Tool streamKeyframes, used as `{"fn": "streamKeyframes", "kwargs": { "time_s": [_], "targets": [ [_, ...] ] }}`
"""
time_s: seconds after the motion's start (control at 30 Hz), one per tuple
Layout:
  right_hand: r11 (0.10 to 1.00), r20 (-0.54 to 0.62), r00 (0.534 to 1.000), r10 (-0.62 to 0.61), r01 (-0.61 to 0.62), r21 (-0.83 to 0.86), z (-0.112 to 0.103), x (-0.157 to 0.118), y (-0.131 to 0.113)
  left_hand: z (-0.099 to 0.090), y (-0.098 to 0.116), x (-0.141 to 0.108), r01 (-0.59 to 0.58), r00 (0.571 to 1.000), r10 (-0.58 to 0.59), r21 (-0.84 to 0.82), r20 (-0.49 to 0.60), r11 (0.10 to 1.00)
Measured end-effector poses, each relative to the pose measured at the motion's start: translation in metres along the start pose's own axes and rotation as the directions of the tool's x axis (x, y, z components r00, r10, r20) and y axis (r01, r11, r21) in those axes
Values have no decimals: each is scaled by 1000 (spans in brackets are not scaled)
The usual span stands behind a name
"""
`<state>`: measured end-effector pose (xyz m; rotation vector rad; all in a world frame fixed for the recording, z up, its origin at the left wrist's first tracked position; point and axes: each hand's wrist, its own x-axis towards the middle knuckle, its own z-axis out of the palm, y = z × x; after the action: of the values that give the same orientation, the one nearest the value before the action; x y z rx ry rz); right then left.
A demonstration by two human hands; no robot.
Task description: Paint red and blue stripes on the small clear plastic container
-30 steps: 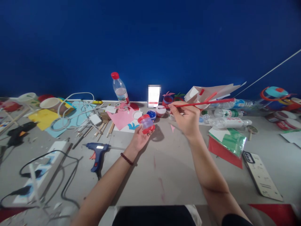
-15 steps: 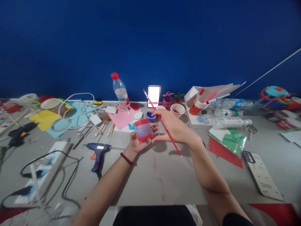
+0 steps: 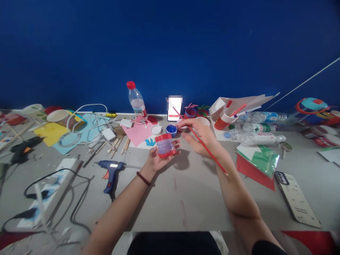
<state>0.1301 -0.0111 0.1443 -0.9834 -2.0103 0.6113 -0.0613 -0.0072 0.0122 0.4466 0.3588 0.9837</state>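
My left hand (image 3: 155, 160) is wrapped round a purple cup with red bands (image 3: 165, 146) at top and bottom, held above the table. Pinched in my right hand (image 3: 203, 136) is a red paintbrush (image 3: 209, 152), tilted so that one end points towards the phone and the other lies over my forearm. Just beyond the cup stands an open pot of blue paint (image 3: 171, 130). A white lid (image 3: 156, 130) lies to the left of that pot. Right of it, a second small pot (image 3: 181, 126) is partly covered by my right fingers.
A lit phone (image 3: 174, 109) stands against the blue wall. A bottle with a red cap (image 3: 136, 101) is left of it. A blue glue gun (image 3: 113, 173) lies left of my left arm. Paper cups with pens (image 3: 223, 120), plastic bottles (image 3: 261, 138) and another phone (image 3: 296, 198) are rightward.
My right hand has drawn away from the cup to the right, and the paintbrush has swung rightward with it. The cup in my left hand has shifted slightly right.
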Motion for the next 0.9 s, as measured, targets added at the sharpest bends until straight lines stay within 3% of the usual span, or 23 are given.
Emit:
{"fn": "streamKeyframes", "kwargs": {
  "time_s": [0.17, 0.27, 0.4, 0.5, 0.63, 0.77, 0.9],
  "targets": [
    [992, -246, 967, 68, -40, 117, -7, 0, 5, -4, -1, 1, 4, 1000, -4, -1, -19, 1000],
    [974, -277, 960, 46, 19, 227, -10, -1, 10, -8, -2, 2, 13, 999, -13, 24, -35, 1000],
    [962, -259, 964, 67, 7, 273, -11, -2, 14, -10, -3, 3, -4, 997, 7, 46, -73, 999],
    [985, -189, 978, 90, -59, 164, -11, -1, 17, -8, -2, 4, -5, 997, 9, 49, -79, 999],
    [998, 34, 998, 54, -55, 9, -10, 2, 22, -3, -1, 5, -26, 998, 27, 7, -65, 1000],
    [999, 222, 975, 34, -30, -22, -4, 2, 26, 0, -1, 5, -58, 997, 56, -29, -61, 998],
    [998, 288, 957, -41, 55, -39, 4, 3, 25, 1, 0, 4, -46, 995, 42, -50, -86, 998]
  ]
}}
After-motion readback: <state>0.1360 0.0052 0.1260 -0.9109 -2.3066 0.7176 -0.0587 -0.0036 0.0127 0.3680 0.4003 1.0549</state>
